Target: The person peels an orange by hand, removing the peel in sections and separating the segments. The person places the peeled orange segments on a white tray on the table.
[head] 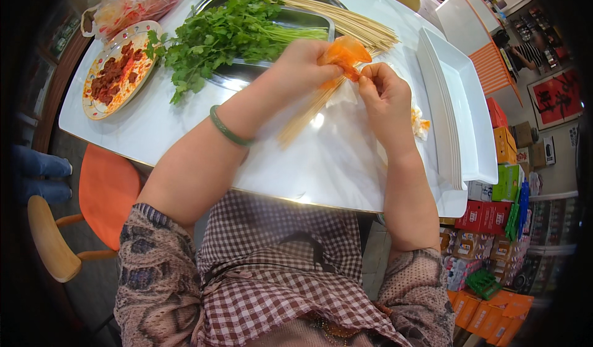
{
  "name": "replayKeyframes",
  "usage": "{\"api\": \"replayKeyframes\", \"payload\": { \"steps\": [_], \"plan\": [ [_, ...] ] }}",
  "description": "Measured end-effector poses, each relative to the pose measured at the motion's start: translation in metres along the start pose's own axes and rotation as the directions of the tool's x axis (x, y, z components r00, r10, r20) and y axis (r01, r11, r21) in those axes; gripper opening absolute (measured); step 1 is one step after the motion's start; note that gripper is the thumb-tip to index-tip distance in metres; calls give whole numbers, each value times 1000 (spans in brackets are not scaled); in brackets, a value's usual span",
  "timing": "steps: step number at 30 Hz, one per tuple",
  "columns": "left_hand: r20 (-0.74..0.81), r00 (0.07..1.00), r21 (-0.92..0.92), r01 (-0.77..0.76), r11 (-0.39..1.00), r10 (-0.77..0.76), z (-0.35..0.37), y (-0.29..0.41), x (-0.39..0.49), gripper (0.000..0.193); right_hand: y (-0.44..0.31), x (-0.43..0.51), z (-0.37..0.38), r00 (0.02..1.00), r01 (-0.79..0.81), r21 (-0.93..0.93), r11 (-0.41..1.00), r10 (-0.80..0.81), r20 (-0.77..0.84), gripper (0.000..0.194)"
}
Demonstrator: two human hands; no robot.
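Observation:
My left hand (pixel 308 64), below a green bangle on the forearm, holds a translucent orange piece of food (pixel 347 53), perhaps a sauced sheet or wrap. The fingertips of my right hand (pixel 387 92) pinch its lower right end. Under the hands lie thin wooden skewers (pixel 303 115), partly hidden by the left hand. A larger bundle of skewers (pixel 343 18) rests across the rim of a metal tray behind. Fresh cilantro (pixel 222 39) with long stems lies on the tray, to the left of the hands. Farther left, an oval patterned plate (pixel 141 80) holds dark red chunks in oily sauce.
Stacked white rectangular trays (pixel 444 111) stand at the table's right side. Crumpled, orange-stained tissue (pixel 419 124) lies beside my right wrist. A plastic bag (pixel 139 6) sits at the back left. An orange chair (pixel 106 194) and a person's legs (pixel 41 175) are at the left; boxes (pixel 484 217) are piled right.

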State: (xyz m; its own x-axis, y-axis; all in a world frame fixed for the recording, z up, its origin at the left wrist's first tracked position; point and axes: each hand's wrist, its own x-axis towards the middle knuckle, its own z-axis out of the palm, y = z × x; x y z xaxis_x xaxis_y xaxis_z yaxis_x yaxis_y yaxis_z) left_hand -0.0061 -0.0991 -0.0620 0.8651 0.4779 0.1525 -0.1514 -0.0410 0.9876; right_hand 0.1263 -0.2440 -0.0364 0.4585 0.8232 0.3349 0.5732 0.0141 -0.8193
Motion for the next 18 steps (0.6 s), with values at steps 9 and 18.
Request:
{"api": "replayKeyframes", "payload": {
  "steps": [9, 18],
  "plan": [
    [110, 990, -154, 101, 983, -85, -5, 10, -4, 28, -13, -7, 1, 990, 105, -191, 976, -121, -71, 3],
    [155, 988, -362, 57, 930, 0, -1, 6, -4, 37, -10, -6, 7, 943, 305, -137, 942, -319, -93, 7]
  ]
}}
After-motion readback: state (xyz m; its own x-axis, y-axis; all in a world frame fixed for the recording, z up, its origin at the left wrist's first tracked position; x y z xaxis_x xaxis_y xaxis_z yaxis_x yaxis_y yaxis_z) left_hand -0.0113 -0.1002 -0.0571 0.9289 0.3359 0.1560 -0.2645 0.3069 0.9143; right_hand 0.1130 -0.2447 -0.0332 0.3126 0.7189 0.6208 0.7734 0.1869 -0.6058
